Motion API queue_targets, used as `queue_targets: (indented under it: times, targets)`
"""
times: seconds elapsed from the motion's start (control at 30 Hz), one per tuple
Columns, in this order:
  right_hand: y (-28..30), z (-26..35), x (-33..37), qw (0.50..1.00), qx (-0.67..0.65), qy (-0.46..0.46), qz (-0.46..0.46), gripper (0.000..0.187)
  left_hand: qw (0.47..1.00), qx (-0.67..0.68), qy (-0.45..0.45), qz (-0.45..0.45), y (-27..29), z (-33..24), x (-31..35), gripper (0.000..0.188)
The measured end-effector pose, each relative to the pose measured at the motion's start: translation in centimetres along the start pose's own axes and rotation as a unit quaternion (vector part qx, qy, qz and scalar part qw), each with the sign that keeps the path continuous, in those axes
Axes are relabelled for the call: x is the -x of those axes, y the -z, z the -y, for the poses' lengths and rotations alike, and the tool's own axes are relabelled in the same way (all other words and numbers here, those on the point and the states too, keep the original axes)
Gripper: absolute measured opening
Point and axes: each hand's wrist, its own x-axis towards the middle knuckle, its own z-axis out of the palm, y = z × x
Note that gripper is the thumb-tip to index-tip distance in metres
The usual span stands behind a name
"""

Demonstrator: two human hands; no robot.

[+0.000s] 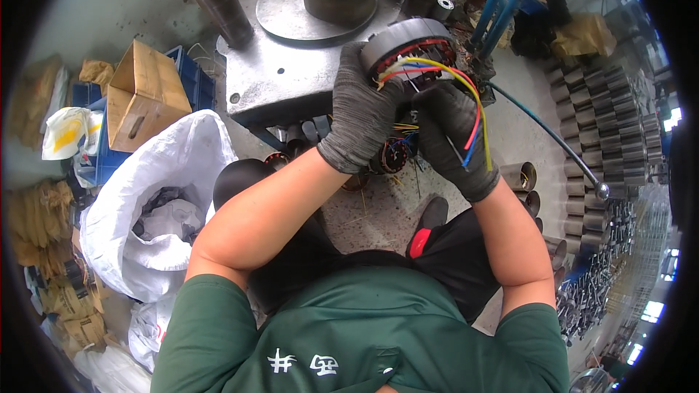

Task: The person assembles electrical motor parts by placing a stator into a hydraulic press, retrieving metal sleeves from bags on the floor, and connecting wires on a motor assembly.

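Observation:
Both my hands wear dark grey knit gloves. My left hand grips the side of a motor stator, a grey ring with red inside, tilted above the front edge of the press table. Red, yellow, and blue lead wires come out of its opening and arch over my right hand. The right hand's fingers are closed at the lower side of the opening. A thin, shiny piece shows by its fingertips, but what they pinch is mostly hidden. Below, another wound stator with coloured wires stands near the floor.
A steel press table with a round plate lies ahead. At left stand an open white sack, a cardboard box and blue crates. A lever with a ball end juts out at right, before stacked metal cylinders.

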Motion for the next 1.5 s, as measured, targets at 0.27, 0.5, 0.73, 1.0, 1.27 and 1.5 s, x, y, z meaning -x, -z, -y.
queue_targets:
  times: [0.27,0.5,0.73,1.0,1.27,1.5]
  targets:
    - [2.4,0.7,2.2,0.919,-0.289,-0.248,-0.101,0.018,0.969,0.201,0.142,-0.020,0.1,-2.0,-1.1,0.048]
    - [1.9,-0.3,1.8,0.900,-0.352,-0.239,-0.098,0.020,0.966,0.198,0.164,0.008,0.4,-1.4,-1.0,0.042]
    - [1.2,-0.4,2.1,0.884,-0.377,-0.259,-0.102,0.023,0.958,0.208,0.196,0.009,0.5,-1.4,-0.8,0.035]
    - [-0.7,-0.8,2.7,0.831,-0.480,-0.260,-0.109,0.024,0.992,0.070,0.106,0.007,0.4,-1.0,-0.3,0.041]
    - [-0.7,-1.9,1.0,0.983,-0.109,-0.146,-0.005,0.016,0.998,-0.047,0.027,0.007,0.2,1.0,-0.6,0.044]
    - [0.8,-1.4,-0.2,0.997,0.023,0.019,0.074,0.018,0.986,-0.165,-0.008,0.016,0.3,0.5,-1.2,0.046]
